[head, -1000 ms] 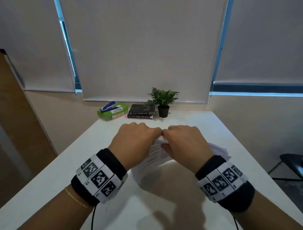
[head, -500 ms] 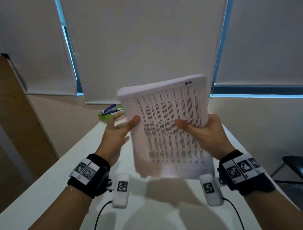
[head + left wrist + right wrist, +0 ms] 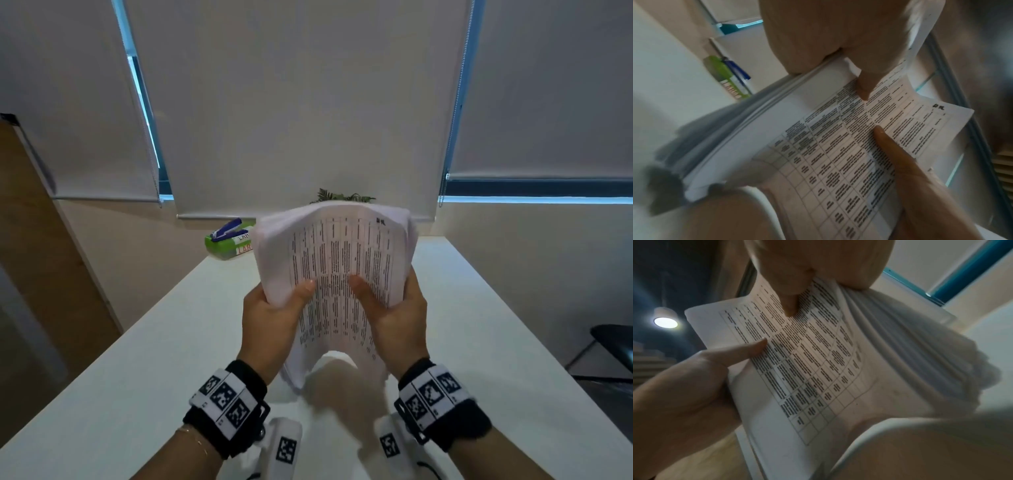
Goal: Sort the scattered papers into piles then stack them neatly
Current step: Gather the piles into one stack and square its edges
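A thick stack of printed papers (image 3: 337, 253) stands upright over the white table (image 3: 137, 359), its top sheet a table of text facing me. My left hand (image 3: 274, 315) grips its left edge and my right hand (image 3: 394, 308) grips its right edge, both thumbs pressed on the front sheet. The stack bows outward between them, and its bottom edge arches up at the middle. In the left wrist view the stack (image 3: 818, 146) fans along its edge under my left thumb. In the right wrist view the stack (image 3: 818, 369) is pinched by my right thumb.
A green box (image 3: 227, 245) with a blue stapler (image 3: 227, 229) on it sits at the table's far left by the wall. Fern leaves of a potted plant (image 3: 342, 197) show above the stack. A dark chair (image 3: 613, 346) stands off the table's right side.
Both hands lifted the stack off the table and stood it upright. Since half a second ago it has come down toward the table and the hands have squeezed inward, bowing the sheets.
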A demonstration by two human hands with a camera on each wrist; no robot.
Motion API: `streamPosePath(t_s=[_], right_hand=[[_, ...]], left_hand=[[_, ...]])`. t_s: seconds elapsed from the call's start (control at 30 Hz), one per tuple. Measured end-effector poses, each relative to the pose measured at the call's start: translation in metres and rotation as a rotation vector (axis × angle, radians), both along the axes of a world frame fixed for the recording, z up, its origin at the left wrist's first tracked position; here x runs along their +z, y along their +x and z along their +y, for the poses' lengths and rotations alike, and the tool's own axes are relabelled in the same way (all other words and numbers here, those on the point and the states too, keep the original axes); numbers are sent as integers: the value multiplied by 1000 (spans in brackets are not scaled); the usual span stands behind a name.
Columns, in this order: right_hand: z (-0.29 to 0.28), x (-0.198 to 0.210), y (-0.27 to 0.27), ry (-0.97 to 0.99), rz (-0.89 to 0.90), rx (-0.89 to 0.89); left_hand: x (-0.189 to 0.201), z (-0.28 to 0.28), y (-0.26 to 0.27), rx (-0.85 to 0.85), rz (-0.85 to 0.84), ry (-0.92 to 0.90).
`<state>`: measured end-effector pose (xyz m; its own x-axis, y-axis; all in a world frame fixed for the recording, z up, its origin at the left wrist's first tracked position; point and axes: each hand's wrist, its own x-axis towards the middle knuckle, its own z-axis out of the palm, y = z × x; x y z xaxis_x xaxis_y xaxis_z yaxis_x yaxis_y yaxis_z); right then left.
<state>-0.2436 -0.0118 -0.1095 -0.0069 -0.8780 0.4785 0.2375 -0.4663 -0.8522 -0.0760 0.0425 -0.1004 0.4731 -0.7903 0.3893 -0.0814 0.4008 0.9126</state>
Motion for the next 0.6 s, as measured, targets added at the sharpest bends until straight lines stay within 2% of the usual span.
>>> streamPosePath(t_s=[0.13,0.3,0.37,0.43,0.5,0.6], right_hand=[[1,-26,-3,53,2,19],[-2,-24,-6,98,-2,46],[-5,-13,-11,88,32,35],[-6,6,-14,-24,62,4],[-7,29,-16,-167,81,15],[-16,52,-18,-383,231,-62]], left_hand=[[-21,2,6,-29,-32,91],[-13,0,1,-51,-13,122],[-2,0,3,1,-8,62],[16,0,3,26,-32,-93],[36,0,5,78,-189,-238],[56,-5,18,274,-664,-288]])
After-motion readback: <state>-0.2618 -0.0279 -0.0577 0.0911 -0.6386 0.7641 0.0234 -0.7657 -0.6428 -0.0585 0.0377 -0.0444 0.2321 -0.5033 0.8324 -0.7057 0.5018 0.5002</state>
